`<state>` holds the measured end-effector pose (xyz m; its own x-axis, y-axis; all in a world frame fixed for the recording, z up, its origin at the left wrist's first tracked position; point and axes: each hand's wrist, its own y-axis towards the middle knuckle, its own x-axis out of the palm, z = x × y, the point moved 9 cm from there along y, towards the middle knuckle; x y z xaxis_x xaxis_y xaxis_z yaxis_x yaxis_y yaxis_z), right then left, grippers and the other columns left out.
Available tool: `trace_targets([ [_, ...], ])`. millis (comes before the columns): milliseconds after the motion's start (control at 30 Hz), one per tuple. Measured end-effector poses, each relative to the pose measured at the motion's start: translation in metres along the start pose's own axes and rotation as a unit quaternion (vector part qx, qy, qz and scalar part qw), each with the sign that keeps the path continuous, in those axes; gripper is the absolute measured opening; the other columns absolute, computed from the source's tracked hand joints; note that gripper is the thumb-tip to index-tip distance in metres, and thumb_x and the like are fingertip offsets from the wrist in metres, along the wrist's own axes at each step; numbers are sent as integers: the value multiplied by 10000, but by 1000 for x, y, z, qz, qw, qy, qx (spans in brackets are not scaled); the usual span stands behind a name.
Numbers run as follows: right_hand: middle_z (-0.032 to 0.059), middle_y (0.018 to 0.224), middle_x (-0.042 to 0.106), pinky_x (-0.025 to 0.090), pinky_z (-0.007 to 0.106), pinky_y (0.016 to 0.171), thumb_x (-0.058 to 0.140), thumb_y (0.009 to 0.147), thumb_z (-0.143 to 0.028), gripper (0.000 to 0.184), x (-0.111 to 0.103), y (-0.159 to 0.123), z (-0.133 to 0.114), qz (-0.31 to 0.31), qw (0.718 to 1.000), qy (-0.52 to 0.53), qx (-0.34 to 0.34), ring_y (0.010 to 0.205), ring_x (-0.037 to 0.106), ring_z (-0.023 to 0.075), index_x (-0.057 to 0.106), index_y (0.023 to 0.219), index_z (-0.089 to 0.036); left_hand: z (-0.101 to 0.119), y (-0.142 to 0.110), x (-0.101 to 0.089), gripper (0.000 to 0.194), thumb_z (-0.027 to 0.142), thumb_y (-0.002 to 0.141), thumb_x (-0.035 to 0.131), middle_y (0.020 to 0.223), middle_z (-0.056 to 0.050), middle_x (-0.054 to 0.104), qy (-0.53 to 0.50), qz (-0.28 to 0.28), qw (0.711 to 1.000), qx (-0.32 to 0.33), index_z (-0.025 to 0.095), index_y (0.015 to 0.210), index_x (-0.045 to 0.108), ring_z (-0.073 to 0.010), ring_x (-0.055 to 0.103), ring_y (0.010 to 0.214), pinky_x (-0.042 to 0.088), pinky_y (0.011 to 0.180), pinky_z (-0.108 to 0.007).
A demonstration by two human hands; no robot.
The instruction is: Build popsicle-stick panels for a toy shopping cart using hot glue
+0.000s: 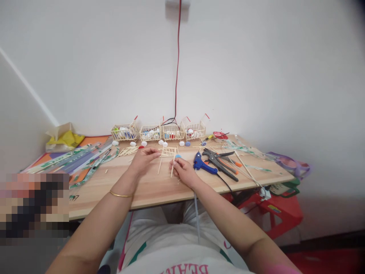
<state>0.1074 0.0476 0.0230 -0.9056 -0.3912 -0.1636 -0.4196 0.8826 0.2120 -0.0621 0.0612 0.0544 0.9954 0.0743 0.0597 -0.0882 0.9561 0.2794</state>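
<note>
A small cart frame of thin wooden sticks (169,153) stands between my hands, with two longer sticks reaching toward me. My left hand (144,159) comes in from the left, thumb and fingers pinched at the frame's left edge. My right hand (184,172) grips the right-hand long stick (172,168) between thumb and fingers. Part of a blue disc (178,156) shows just behind the right hand. A red cap (141,147) lies beyond the left hand, beside a pile of cut sticks (127,151).
Several finished stick carts (124,133) with bottle-cap wheels line the wall. A blue glue gun (204,164) and cutting pliers (219,163) lie to the right. Plastic strips (67,160) cover the table's left side. A red stool (281,213) stands below the right edge.
</note>
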Motion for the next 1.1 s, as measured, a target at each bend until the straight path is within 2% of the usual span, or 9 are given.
trace_targets([
  [133, -48, 588, 484, 341, 221, 497, 490, 841, -527, 340, 3, 4, -7, -12, 1000, -3, -7, 499, 414, 85, 549, 819, -193, 15, -3, 8, 188, 330, 592, 775, 906, -53, 618, 76, -2, 993, 86, 175, 665, 699, -181, 567, 894, 423, 836, -324],
  [233, -35, 628, 513, 367, 222, 532, 496, 846, -520, 340, 7, 10, -11, -27, 999, 0, -23, 538, 449, 87, 563, 807, -189, 17, -5, 13, 196, 343, 608, 765, 1016, -76, 618, 70, -7, 994, 88, 169, 660, 691, -211, 553, 1026, 398, 912, -342],
  [367, -39, 596, 500, 378, 224, 537, 512, 844, -512, 335, 11, 16, -8, -38, 999, 13, -22, 536, 457, 90, 567, 787, -185, 10, -5, 17, 249, 380, 600, 764, 838, -64, 672, 53, -20, 998, 34, 161, 657, 660, -202, 599, 866, 438, 848, -358],
  [600, -10, 777, 594, 407, 221, 536, 559, 808, -496, 318, 7, 21, 7, -16, 998, 67, -7, 548, 482, 74, 558, 912, -195, 11, -6, 15, 253, 363, 567, 773, 748, -39, 674, 52, 8, 998, 38, 166, 675, 657, -167, 589, 723, 465, 714, -311],
  [767, -18, 749, 597, 392, 221, 531, 570, 798, -471, 282, 2, 22, 4, -1, 996, 85, -31, 543, 471, 76, 526, 883, -206, 14, -8, 19, 211, 334, 581, 770, 726, -37, 667, 70, -1, 997, 25, 170, 668, 667, -170, 584, 716, 451, 723, -306],
  [967, -10, 777, 607, 368, 213, 518, 601, 767, -473, 294, 0, 22, 6, 7, 995, 97, -10, 534, 453, 67, 518, 825, -197, 15, -11, 28, 185, 314, 606, 762, 689, -26, 645, 79, -23, 996, 26, 161, 660, 672, -152, 566, 686, 453, 712, -293],
  [1033, -21, 735, 589, 360, 212, 521, 611, 763, -459, 282, -1, 22, 6, 10, 995, 104, -7, 531, 451, 66, 524, 804, -194, 13, -12, 30, 197, 291, 592, 772, 720, -25, 650, 48, -26, 998, 19, 156, 694, 672, -147, 574, 687, 466, 695, -292],
  [1100, -30, 701, 572, 348, 211, 523, 617, 761, -448, 273, -4, 22, 5, 19, 994, 111, -7, 526, 443, 65, 530, 793, -191, 10, -12, 33, 291, 258, 567, 787, 808, -27, 666, -13, -31, 999, 3, 158, 817, 676, -149, 603, 717, 490, 719, -307],
])
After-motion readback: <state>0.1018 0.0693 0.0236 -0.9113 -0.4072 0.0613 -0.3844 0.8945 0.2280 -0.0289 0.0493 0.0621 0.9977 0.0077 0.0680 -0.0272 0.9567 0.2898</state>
